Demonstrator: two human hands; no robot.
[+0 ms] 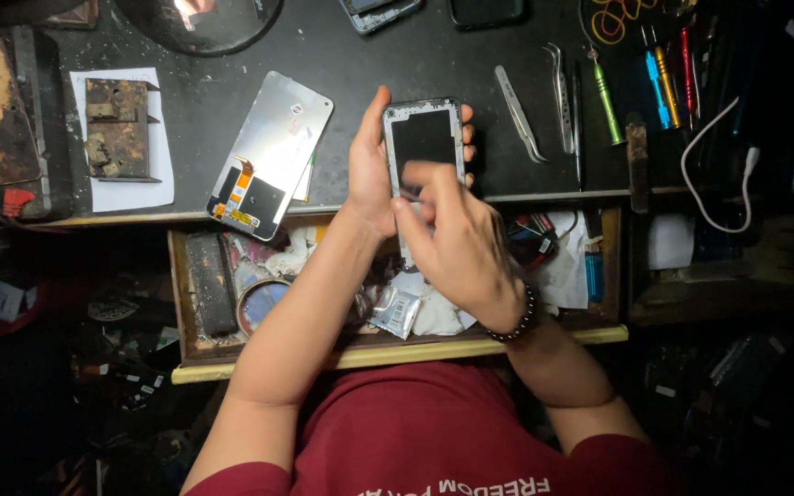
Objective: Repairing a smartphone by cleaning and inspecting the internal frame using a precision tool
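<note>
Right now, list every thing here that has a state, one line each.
phone frame: held upright over the drawer, dark face toward the camera
left hand: gripping the phone frame's left edge
right hand: fingers pressed on the phone frame's lower face
display panel: lying flat on the bench, back up, flex cable exposed
drawer: pulled open, cluttered
tweezers: lying unused on the bench

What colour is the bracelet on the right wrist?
Black beads, on the bracelet; head view.

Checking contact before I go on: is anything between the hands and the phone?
Nothing visible. The left hand holds the phone by its edges, and the right hand has its fingers directly on the dark screen.
</note>
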